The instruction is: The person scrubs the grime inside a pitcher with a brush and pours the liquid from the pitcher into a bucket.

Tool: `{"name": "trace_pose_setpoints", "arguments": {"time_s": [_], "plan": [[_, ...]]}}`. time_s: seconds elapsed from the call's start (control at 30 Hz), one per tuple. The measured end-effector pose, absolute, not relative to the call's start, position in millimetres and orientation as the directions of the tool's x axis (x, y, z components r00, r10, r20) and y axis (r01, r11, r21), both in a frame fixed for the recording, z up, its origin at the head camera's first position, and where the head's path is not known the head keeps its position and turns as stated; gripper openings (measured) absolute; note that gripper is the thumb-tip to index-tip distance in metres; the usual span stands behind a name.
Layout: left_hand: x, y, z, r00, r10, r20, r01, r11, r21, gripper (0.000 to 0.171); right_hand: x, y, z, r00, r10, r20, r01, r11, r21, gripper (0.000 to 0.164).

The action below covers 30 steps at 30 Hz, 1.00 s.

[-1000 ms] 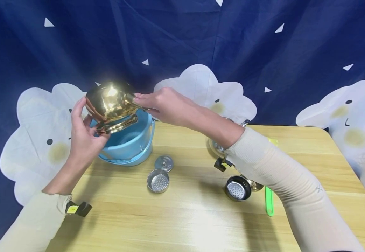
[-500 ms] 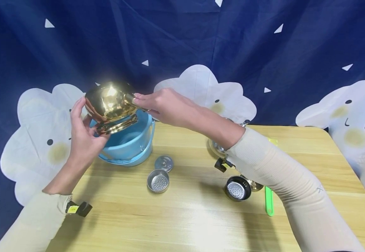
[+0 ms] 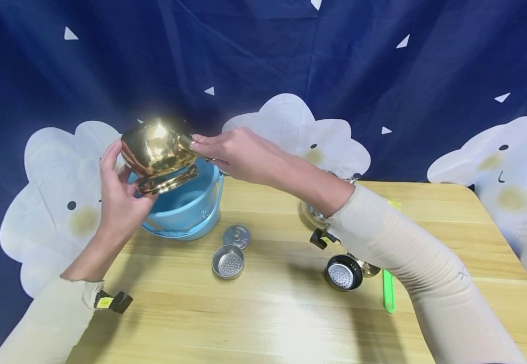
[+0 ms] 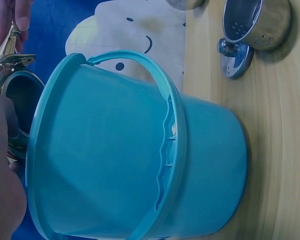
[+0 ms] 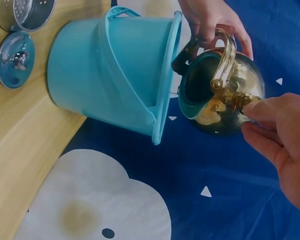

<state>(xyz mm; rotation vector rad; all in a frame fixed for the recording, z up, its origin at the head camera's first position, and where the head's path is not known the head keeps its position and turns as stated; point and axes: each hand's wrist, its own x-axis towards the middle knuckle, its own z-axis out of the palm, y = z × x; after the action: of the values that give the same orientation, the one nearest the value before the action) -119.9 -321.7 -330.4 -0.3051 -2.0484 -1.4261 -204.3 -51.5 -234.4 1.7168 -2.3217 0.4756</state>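
Observation:
A shiny gold teapot is tipped mouth-down above a light blue bucket in the head view. My left hand grips it on the left, thumb against the body and fingers near the rim. From the other side, my right hand pinches a tapering part that looks like the spout. In the right wrist view the teapot turns its round opening toward the bucket, its hoop handle across the mouth. The left wrist view has the bucket at its middle and the teapot's opening partly hidden by fingers.
On the wooden table lie a perforated metal strainer cup and a knobbed metal lid. Further right are a dark cup with a perforated insert and a green handle. My right forearm partly covers other shiny metalware.
The teapot and left hand have shifted very slightly to the left. Both hands keep the same hold, and the things on the table have not moved.

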Motion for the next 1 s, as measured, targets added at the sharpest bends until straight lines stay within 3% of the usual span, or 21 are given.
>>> {"name": "trace_pose_setpoints", "arguments": {"time_s": [0.63, 1.0], "plan": [[-114.7, -325.3, -322.8, -0.825, -0.171, 0.539, 0.372, 0.555, 0.744, 0.094, -220.4, -47.1, -247.1, -0.363, -0.829, 0.426, -0.919, 0.242, -0.313, 0.041], [-116.0, -324.1, -317.7, -0.796, -0.267, 0.543, 0.369, 0.497, 0.785, 0.077, -228.1, -43.3, -246.6, -0.451, -0.809, 0.377, -0.869, 0.301, -0.393, 0.041]]}}
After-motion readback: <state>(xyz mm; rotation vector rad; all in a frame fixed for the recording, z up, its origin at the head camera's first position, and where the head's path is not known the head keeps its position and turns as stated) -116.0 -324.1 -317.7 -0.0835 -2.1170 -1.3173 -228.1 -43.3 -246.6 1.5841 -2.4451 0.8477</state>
